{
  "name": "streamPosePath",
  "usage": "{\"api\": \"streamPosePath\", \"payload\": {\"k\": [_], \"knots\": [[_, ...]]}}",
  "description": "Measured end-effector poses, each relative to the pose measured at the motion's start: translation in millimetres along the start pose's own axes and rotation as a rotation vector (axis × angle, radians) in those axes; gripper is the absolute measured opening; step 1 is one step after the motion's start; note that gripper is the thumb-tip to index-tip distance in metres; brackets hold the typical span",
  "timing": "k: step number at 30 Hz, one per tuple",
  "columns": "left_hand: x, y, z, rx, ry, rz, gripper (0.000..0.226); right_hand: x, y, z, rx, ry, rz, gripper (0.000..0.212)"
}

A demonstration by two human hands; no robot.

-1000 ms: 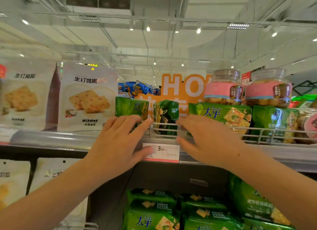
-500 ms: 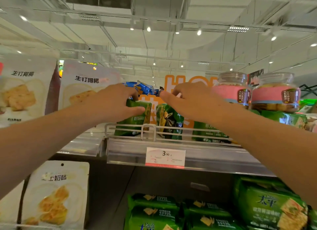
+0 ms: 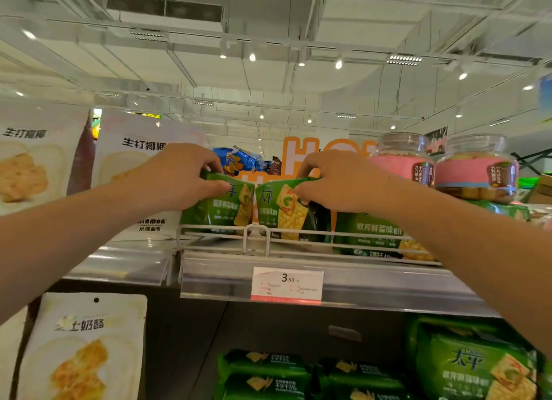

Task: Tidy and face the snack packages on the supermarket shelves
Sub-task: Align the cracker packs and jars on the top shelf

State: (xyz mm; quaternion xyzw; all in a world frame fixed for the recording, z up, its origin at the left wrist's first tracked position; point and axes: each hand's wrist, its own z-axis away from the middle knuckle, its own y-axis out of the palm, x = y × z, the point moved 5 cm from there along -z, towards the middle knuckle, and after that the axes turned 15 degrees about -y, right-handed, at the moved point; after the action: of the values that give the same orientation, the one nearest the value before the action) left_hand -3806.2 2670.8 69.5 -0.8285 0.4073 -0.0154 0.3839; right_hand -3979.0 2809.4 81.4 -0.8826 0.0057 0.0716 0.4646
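Note:
Two small green cracker packs stand side by side on the top shelf behind a white wire rail (image 3: 257, 231). My left hand (image 3: 176, 175) grips the top of the left green pack (image 3: 215, 210), thumb on its front. My right hand (image 3: 334, 180) grips the top of the right green pack (image 3: 280, 211), whose printed front faces me. A larger green cracker pack (image 3: 379, 235) lies flat to the right, partly hidden under my right forearm.
White cracker bags (image 3: 140, 148) stand at the left. Two pink-banded jars (image 3: 475, 172) sit on green packs at the right. Blue snack bags (image 3: 239, 159) lie behind. A price tag (image 3: 286, 284) hangs on the shelf edge; more green packs (image 3: 475, 367) fill the shelf below.
Both hands rose from the shelf edge to the tops of the two small green packs and took hold. The right pack turned from edge-on so its front faces me.

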Motion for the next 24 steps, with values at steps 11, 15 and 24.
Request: {"api": "streamPosePath", "payload": {"k": [11, 15, 24], "knots": [[11, 11, -6, 0.218, -0.161, 0.457, 0.016, -12, -6, 21, 0.132, -0.044, -0.31, 0.032], [1, 22, -8, 0.282, -0.158, 0.577, 0.019, -18, 1, 22, 0.192, -0.035, -0.225, 0.031], [0, 17, -19, 0.435, -0.065, 0.458, 0.033, -23, -14, 23, 0.226, -0.096, -0.145, 0.061]]}}
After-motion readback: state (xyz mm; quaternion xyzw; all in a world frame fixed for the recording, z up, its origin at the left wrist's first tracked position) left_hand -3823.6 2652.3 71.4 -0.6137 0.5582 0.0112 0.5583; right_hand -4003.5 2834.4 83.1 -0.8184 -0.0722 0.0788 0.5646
